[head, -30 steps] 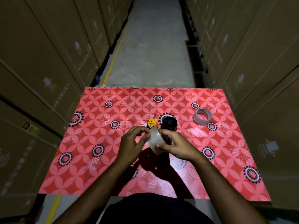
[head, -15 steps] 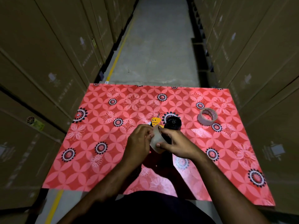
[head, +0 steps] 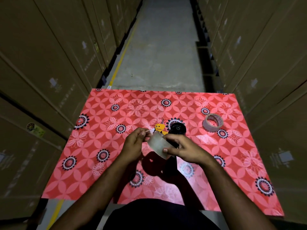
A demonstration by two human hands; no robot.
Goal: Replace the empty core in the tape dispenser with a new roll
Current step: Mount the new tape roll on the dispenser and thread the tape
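Head view: new roll [head: 158,143] of clear tape held above the table [head: 103,146], just near of the tape dispenser [head: 177,129], likely to free the tape's end before loading. Right hand [head: 184,149] curled round the roll, thumb on its near rim, fingers closed on the far side, wrist coming in from the right. Left hand [head: 135,143] pinched shut at the roll's left top edge, seemingly on the loose end. Empty core [head: 212,122] set aside, far right on the table.

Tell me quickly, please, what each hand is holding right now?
Left hand: fingers pinched on the loose tape end.
Right hand: closed on the clear tape roll.
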